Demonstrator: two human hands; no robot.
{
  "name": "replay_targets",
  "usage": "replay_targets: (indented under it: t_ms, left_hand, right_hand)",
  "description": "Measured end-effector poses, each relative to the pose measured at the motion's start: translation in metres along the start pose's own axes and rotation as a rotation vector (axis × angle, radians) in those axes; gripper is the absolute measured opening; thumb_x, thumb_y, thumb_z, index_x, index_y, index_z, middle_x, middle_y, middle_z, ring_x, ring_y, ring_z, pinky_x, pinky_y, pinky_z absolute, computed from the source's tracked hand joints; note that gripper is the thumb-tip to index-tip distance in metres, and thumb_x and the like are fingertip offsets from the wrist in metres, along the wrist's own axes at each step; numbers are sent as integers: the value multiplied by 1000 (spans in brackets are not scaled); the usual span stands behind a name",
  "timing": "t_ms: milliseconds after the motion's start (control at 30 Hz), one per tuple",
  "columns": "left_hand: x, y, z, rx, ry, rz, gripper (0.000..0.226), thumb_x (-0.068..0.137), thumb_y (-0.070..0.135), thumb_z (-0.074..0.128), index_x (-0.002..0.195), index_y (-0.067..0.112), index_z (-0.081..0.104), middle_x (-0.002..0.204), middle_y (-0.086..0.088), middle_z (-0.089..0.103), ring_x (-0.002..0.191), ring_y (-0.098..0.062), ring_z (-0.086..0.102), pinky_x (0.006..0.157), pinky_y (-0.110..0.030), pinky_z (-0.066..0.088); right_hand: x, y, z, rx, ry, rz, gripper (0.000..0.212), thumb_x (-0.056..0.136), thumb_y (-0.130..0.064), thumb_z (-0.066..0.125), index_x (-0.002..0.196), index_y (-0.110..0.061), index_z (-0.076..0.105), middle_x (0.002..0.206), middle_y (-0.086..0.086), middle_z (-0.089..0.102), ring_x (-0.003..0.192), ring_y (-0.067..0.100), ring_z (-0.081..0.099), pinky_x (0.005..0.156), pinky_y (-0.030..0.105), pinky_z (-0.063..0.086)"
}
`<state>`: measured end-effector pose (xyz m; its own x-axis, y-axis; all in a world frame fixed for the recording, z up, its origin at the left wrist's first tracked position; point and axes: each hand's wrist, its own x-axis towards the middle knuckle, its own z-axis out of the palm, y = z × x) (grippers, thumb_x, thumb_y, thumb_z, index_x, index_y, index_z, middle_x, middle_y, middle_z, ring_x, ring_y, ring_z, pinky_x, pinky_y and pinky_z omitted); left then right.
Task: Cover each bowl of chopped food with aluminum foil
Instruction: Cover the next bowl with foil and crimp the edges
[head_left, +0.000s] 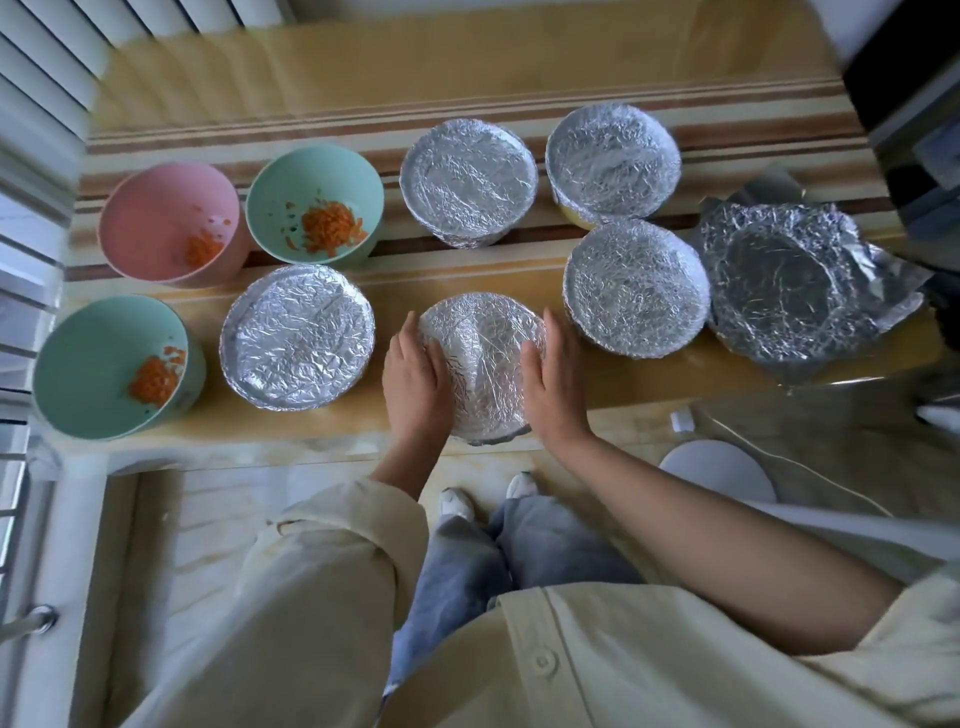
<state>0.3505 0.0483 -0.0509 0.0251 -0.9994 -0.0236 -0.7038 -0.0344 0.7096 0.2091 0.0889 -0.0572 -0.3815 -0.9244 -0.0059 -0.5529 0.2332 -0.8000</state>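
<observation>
Foil-wrapped bowl (483, 364) stands upright between both hands (415, 376) (558, 379).

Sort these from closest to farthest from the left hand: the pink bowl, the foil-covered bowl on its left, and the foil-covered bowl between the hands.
1. Round foil-covered bowl between the hands: the left hand presses its side.
2. Round foil-covered bowl on its left: front row, apart from the hand.
3. Round pink bowl: back row, far left.
</observation>
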Motion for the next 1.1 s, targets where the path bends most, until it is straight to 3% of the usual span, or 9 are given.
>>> replay_targets:
  t_ms: [167, 333, 433, 600, 667, 733, 833, 967, 1100]
  left_hand:
    - [2, -5, 2, -178, 55, -85, 43, 102, 22, 34, 135, 2, 52, 132, -14, 60, 121, -27, 55, 95, -19, 34]
    - [0, -5, 5, -365, 119, -249, 33, 103, 17, 38, 121, 3, 62, 100, -1, 65, 87, -6, 54, 72, -13, 37]
    - [0, -3, 5, -409, 120, -295, 29, 104, 13, 38, 116, 5, 64, 96, 0, 65, 80, 0, 52, 69, -4, 37]
    - [3, -2, 3, -487, 87, -340, 27, 104, 13, 37, 109, 5, 62, 92, 1, 63, 82, -8, 52, 74, -21, 40]
    - [3, -2, 1, -494, 63, -344, 25, 104, 14, 36, 102, 8, 60, 84, 5, 60, 79, -10, 50, 70, -23, 39]
    - [4, 2, -2, -502, 44, -355, 23, 105, 15, 35, 99, 13, 58, 80, 8, 56, 79, -13, 48, 68, -21, 38]
    - [8, 8, -7, -476, 10, -370, 27, 105, 17, 35, 110, 9, 60, 88, 2, 58, 88, -17, 50, 73, -25, 36]
    - [12, 8, -15, -374, -77, -343, 35, 105, 21, 35, 131, 8, 56, 121, -9, 63, 112, -24, 55, 87, -24, 37]
    - [7, 9, -23, -173, -73, -234, 40, 104, 20, 40, 141, 5, 47, 141, -14, 53, 131, -29, 47, 101, -30, 34]
  right_hand:
    - [-3, -2, 4, 224, 33, 113, 43, 103, -11, 37, 143, 4, 34, 144, 14, 39, 118, -12, 30, 95, -4, 19]
    - [-3, -5, 7, 328, 70, 241, 37, 105, -18, 34, 137, -5, 45, 109, -11, 56, 94, -3, 50, 87, 11, 39]
    - [-1, -7, 7, 332, 109, 244, 27, 104, -15, 35, 115, 0, 54, 81, 4, 52, 72, 9, 44, 71, 27, 38]
    - [1, -8, 6, 333, 112, 253, 24, 104, -15, 36, 93, 1, 50, 68, -5, 40, 58, 4, 34, 63, 32, 32]
    - [2, -11, 2, 299, 69, 237, 25, 104, -17, 36, 104, 0, 54, 77, 5, 52, 65, 8, 43, 68, 33, 35]
    - [6, -12, -5, 238, -16, 243, 35, 104, -23, 35, 129, -4, 51, 110, 7, 60, 95, 10, 53, 84, 25, 37]
    - [12, -9, -11, 135, -139, 170, 47, 104, -27, 35, 147, -7, 32, 151, 7, 36, 138, 16, 32, 109, 18, 21]
    - [13, -7, -18, -64, -147, -57, 48, 102, -26, 40, 145, -4, 35, 152, 13, 31, 142, 22, 25, 115, 24, 13]
    - [10, -15, -32, -154, -128, -470, 33, 93, -29, 50, 116, -8, 61, 116, 8, 57, 110, 21, 53, 96, 39, 42]
